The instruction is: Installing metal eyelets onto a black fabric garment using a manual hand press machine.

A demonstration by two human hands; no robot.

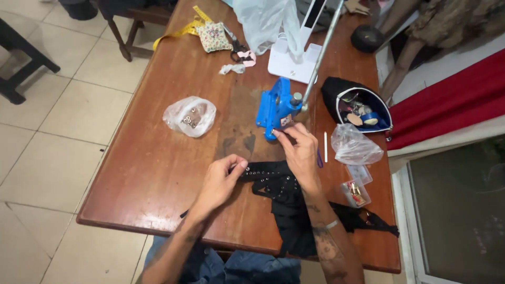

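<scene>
Black garment (pixel 286 202), studded with a row of small metal eyelets along one strip, lies on the near edge of the wooden table (pixel 158 158), trailing off toward the right corner. The left hand (pixel 218 181) rests on the strip's left end, its fingers curled together and pinching the fabric to keep it flat. The right hand (pixel 300 150) reaches forward from above the garment to the base of the blue hand press (pixel 276 108); its thumb and forefinger are pressed together as if nipping some small part at the die, though what they hold is too small to tell. By the look of it, the step in hand is loading the press between eyelets. The next move would call for sliding the strip under the die at the right spot and a free hand for the long metal lever (pixel 322 50). Just right of the hand lie a clear plastic bag (pixel 355 147) and a small box of fittings (pixel 356 193). Left of the press sits a bag of metal rings (pixel 190 115). Farther off stand an open black pouch (pixel 360 108), a patterned pincushion (pixel 213 37) and a yellow tape measure (pixel 181 30).
</scene>
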